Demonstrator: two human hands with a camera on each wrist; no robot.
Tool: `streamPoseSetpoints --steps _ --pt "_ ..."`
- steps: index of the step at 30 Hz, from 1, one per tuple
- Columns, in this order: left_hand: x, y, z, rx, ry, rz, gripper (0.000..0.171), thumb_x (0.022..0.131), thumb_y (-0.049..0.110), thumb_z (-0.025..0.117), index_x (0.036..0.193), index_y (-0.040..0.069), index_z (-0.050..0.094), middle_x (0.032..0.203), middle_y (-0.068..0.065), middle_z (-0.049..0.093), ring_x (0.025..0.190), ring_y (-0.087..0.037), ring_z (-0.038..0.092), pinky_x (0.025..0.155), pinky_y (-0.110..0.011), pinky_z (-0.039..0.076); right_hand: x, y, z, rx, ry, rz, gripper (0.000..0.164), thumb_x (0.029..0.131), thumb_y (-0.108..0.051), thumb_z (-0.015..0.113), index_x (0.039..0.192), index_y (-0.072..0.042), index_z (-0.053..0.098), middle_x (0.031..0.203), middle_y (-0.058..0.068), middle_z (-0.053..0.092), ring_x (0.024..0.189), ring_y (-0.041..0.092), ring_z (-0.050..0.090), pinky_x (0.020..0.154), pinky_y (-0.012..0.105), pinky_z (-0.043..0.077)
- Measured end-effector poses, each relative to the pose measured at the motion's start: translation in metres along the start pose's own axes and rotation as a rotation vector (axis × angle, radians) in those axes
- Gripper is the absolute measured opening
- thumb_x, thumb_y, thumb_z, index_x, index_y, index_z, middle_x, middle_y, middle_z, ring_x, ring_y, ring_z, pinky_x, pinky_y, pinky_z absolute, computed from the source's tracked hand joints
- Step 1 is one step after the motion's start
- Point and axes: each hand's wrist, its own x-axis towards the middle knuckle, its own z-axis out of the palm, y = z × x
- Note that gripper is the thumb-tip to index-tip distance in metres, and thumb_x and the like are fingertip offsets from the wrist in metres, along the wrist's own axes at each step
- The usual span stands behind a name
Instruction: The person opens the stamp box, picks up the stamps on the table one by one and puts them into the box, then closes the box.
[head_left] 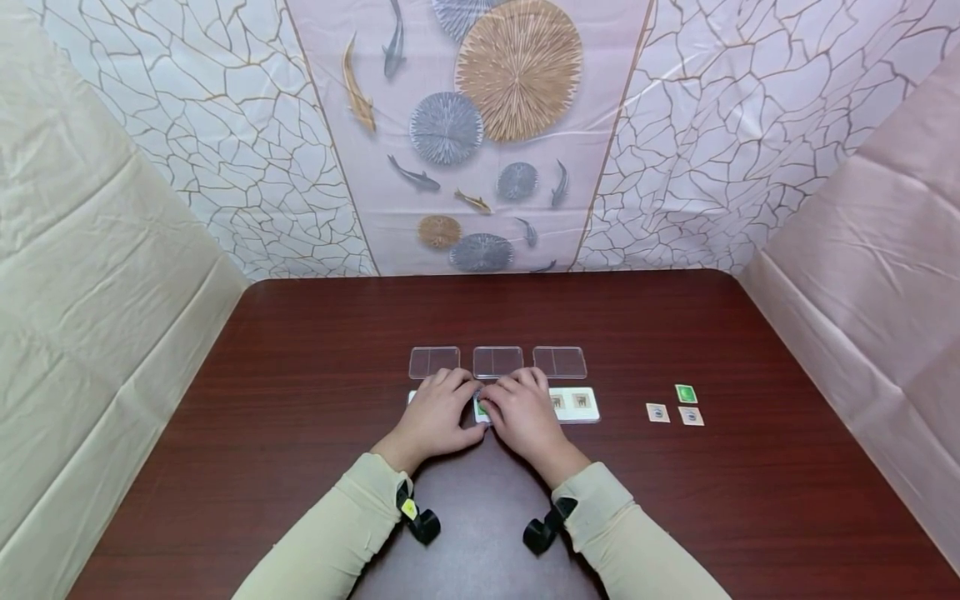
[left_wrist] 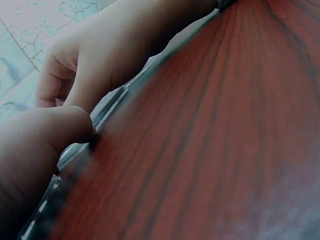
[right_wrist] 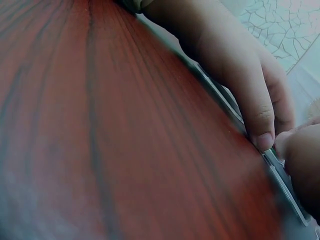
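Observation:
Both hands meet over a small clear plastic case with a white inside (head_left: 482, 419), the middle one of a row. My left hand (head_left: 437, 415) grips its left side, thumb at the near edge and fingers toward the far side. My right hand (head_left: 528, 418) is bent over the same case, its thumb and forefinger tips at a green square tile (head_left: 482, 408); whether they pinch or press it is hidden. In the right wrist view, a green sliver (right_wrist: 273, 150) shows between the hands. Much of the case is covered.
Three clear plastic lids (head_left: 498, 362) lie behind the hands. To the right is a white case with animal-picture tiles (head_left: 581, 402); another case's corner (head_left: 411, 397) shows at left. Farther right lie a green tile (head_left: 686, 394) and two pale picture tiles (head_left: 657, 412) on the brown table (head_left: 322, 350).

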Motion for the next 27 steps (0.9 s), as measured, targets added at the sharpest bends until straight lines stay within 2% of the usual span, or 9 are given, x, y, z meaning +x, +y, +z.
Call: streamPoseSetpoints --steps 5,10,13,18,22,27 --pt "-0.001 0.000 0.000 -0.024 0.020 0.003 0.058 0.080 0.046 0.069 0.126 0.011 0.068 0.121 -0.006 0.060 0.110 -0.027 0.054 0.097 -0.048 0.044 -0.001 0.004 -0.006 0.047 0.025 0.040 0.013 0.094 -0.022 0.068 0.104 -0.016 0.074 0.101 0.000 0.074 0.096 0.025 0.058 0.101 0.052 0.034" --pt "0.000 0.000 -0.001 -0.026 0.027 0.004 0.056 0.079 0.046 0.071 0.124 0.013 0.068 0.118 -0.005 0.060 0.107 -0.026 0.054 0.094 -0.046 0.045 -0.007 0.024 -0.015 0.054 0.126 0.067 0.011 0.093 -0.020 0.067 0.100 -0.014 0.074 0.095 0.002 0.075 0.091 0.028 0.059 0.098 0.053 0.036" --pt "0.000 0.001 -0.001 -0.018 0.019 0.003 0.056 0.080 0.047 0.071 0.125 0.014 0.068 0.118 -0.004 0.060 0.108 -0.025 0.054 0.094 -0.045 0.045 -0.015 0.044 -0.023 0.039 0.182 0.091 0.012 0.092 -0.019 0.066 0.097 -0.012 0.074 0.090 0.005 0.075 0.089 0.031 0.059 0.096 0.054 0.037" --pt "0.000 0.001 -0.001 -0.007 0.007 -0.003 0.057 0.080 0.047 0.071 0.127 0.016 0.068 0.118 -0.003 0.059 0.109 -0.024 0.054 0.093 -0.044 0.045 -0.035 0.086 -0.045 -0.007 0.221 0.176 0.012 0.091 -0.017 0.066 0.095 -0.009 0.074 0.088 0.009 0.075 0.087 0.036 0.059 0.095 0.058 0.036" --pt "0.000 0.001 -0.001 0.001 0.005 -0.006 0.059 0.080 0.049 0.071 0.129 0.016 0.067 0.119 -0.003 0.059 0.109 -0.024 0.054 0.094 -0.045 0.044 -0.057 0.121 -0.068 -0.030 0.219 0.273 0.011 0.090 -0.014 0.067 0.095 -0.007 0.074 0.091 0.013 0.073 0.091 0.040 0.056 0.094 0.060 0.035" --pt "0.001 0.001 -0.002 0.015 -0.039 -0.020 0.066 0.082 0.051 0.069 0.136 0.013 0.063 0.126 -0.005 0.059 0.115 -0.025 0.053 0.100 -0.045 0.043 -0.089 0.156 -0.100 -0.047 0.161 0.399 0.014 0.091 -0.012 0.065 0.101 -0.005 0.072 0.099 0.019 0.069 0.099 0.045 0.052 0.090 0.062 0.034"
